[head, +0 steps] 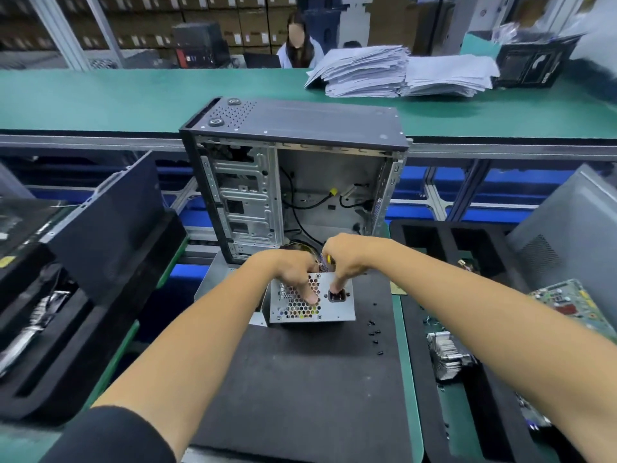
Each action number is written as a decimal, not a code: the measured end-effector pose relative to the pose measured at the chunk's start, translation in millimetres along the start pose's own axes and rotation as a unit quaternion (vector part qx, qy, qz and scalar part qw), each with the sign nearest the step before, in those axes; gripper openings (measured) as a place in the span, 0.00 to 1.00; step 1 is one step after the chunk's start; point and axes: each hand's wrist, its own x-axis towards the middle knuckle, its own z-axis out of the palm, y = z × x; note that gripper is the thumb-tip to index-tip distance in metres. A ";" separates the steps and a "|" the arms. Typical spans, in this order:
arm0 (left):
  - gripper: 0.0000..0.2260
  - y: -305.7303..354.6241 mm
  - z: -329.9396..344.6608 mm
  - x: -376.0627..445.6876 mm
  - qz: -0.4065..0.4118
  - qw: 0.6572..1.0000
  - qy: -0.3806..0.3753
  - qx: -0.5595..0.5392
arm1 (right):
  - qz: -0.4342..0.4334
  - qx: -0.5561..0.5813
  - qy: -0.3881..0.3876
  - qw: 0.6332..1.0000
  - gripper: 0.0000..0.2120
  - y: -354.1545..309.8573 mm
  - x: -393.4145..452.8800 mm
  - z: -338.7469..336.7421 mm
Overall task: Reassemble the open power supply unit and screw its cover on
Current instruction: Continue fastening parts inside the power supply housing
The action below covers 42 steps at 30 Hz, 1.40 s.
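Silver metal power supply box (312, 300) stands on the black foam mat (300, 379), honeycomb grille face toward the camera; left hand (293, 270) and right hand (347, 259) grip its top edge, fingers curled down over the face, before the open grey computer case (293, 182)

An open computer case (293, 182) stands behind the mat; paper stacks (400, 73) beyond; a heatsink (445, 355) at right.

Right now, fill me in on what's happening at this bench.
A person is working on a power supply on a black mat, in front of an open PC case. The left hand and right hand both grip its top edge, fingers down over the vented face. Loose screws lie on the mat to its right.
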 end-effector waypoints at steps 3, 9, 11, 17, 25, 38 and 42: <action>0.18 4.5 5.5 -2.6 -0.010 1.000 -0.015 0.026 | -0.019 0.007 -0.037 0.999 0.22 -2.7 2.3 5.5; 0.21 8.4 27.6 -9.4 0.025 0.999 0.000 0.028 | -0.058 0.000 -0.083 0.995 0.21 -12.2 1.3 20.6; 0.19 8.0 34.8 -9.2 0.048 0.997 0.027 0.062 | -0.060 -0.016 -0.076 0.995 0.21 -13.1 2.7 24.5; 0.16 4.8 55.6 -1.9 0.058 0.976 0.091 0.191 | -0.045 -0.001 -0.043 0.998 0.19 -10.7 9.3 52.9; 0.11 -6.6 92.1 10.2 0.068 0.977 0.079 0.186 | -0.039 0.002 -0.099 0.994 0.22 -14.1 18.1 89.4; 0.07 -81.6 11.7 -34.4 0.013 0.948 0.213 -0.236 | -0.021 0.105 -0.004 0.994 0.11 -19.7 30.6 35.9; 0.08 -116.3 28.4 -20.6 -0.085 0.963 0.251 -0.046 | 0.014 0.085 0.031 0.996 0.11 -24.6 40.8 41.4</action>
